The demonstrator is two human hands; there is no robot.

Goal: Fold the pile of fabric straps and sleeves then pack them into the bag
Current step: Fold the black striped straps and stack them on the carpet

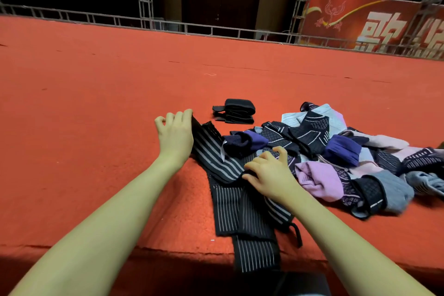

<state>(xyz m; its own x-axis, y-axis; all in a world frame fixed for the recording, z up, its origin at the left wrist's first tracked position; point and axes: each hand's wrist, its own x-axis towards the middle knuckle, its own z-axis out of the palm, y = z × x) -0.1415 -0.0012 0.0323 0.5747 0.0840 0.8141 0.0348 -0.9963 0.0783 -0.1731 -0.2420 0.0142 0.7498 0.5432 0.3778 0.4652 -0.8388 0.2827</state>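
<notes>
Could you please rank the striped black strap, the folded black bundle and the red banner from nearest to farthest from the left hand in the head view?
1. Striped black strap: its end is pinched by the left hand.
2. Folded black bundle: lying on the red carpet, beyond and to the right of that hand.
3. Red banner: far back right, behind the metal railing.

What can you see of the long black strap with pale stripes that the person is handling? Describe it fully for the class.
The long black woven strap with pale grey lengthwise stripes looks elastic. It lies unfolded and kinked on the orange-red carpeted platform, with one end hanging over the near edge. The left hand pinches its far end, lifting it slightly. The right hand rests on its middle, where it meets the mixed pile of black, purple and pink fabric pieces. A thin black loop sticks out near the lower part.
</notes>
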